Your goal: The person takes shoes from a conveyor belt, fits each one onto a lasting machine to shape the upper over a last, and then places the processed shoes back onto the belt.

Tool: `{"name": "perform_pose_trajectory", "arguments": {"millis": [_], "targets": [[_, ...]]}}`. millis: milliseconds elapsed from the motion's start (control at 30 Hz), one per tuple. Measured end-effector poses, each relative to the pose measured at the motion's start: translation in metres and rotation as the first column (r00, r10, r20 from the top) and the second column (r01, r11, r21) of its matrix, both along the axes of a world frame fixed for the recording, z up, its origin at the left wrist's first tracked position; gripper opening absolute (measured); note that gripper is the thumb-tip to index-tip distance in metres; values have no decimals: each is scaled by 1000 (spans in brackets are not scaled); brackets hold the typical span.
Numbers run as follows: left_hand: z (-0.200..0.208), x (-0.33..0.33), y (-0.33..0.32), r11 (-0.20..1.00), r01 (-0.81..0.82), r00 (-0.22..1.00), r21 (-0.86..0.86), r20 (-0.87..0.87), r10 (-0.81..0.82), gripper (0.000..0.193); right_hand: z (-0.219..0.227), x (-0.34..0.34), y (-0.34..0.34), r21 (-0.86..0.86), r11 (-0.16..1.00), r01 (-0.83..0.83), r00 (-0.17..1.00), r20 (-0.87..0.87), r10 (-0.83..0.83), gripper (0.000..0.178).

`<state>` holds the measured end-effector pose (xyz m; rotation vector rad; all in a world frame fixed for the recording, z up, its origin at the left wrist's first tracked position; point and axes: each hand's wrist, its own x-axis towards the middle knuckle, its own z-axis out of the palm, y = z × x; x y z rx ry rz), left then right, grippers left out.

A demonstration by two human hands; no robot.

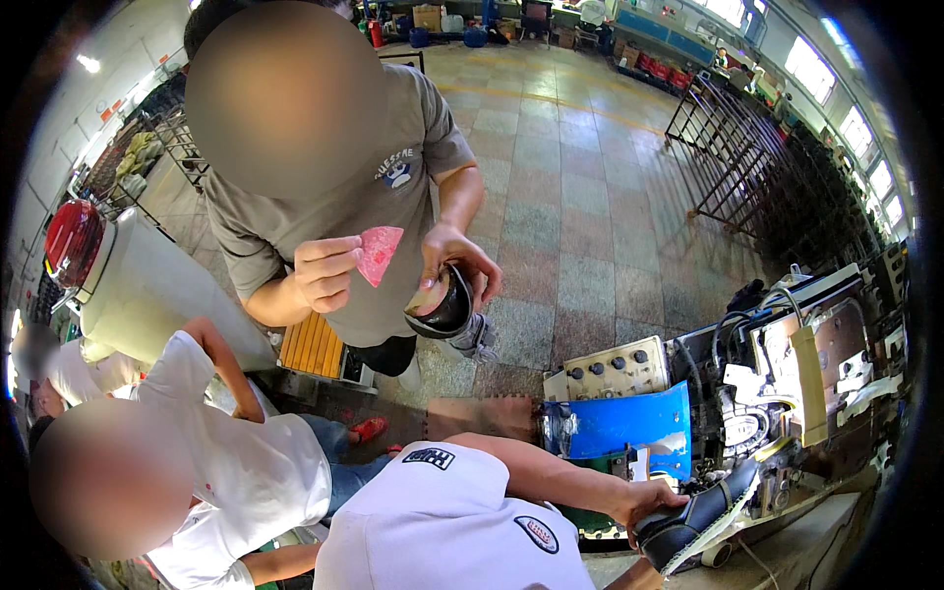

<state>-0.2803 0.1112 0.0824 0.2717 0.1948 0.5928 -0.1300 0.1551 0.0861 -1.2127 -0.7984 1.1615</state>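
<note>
At the lower right, my left hand (656, 502) is closed on the heel end of a black shoe (700, 519) with a pale, rough lower edge. The shoe is tilted, its other end reaching up against the metal parts of a machine (752, 418). My right forearm (639, 576) shows at the lower edge below the shoe; the fingers of that hand are hidden. A co-worker in a grey T-shirt faces me, holding a pink triangular piece (380, 254) in one hand and a black shoe (447, 305) with a pale insole in the other.
A blue panel (619, 423) and a control box (608, 369) with black knobs stand beside the machine. Another person in a white shirt (261, 457) is at my left. Behind are a large pale cylinder (167, 290), a slatted wooden surface (312, 346) and metal racks (733, 162).
</note>
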Motion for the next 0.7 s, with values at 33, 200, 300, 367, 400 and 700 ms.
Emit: {"name": "perform_pose_trajectory", "arguments": {"millis": [33, 200, 300, 367, 400, 700], "targets": [[-1, -4, -3, 1000, 16, 1000, 9, 9, -16, 53, 0, -1, -4, 0, 1000, 4, 1000, -4, -4, 62], [-19, -21, 27, 953, 286, 918, 96, -313, -244, 52, 4, 21, -14, 7, 1000, -17, 999, -50, 17, 61], [2, -70, 55, 541, -218, 550, 813, -355, 756, 33, 11, 23, -34, 36, 999, -5, 987, -161, 11, 61], [55, -115, 54, 680, -440, 488, 586, -480, 729, 41, 11, 9, -30, 33, 998, -52, 948, -312, 60, 61], [73, -98, 50, 623, -494, 437, 606, -447, 781, 52, 24, 15, -32, 56, 995, -80, 924, -370, 95, 61], [65, 5, 39, 825, -211, 849, 524, -319, 420, 51, 56, 25, -67, 98, 991, -95, 731, -669, 137, 62]]}}
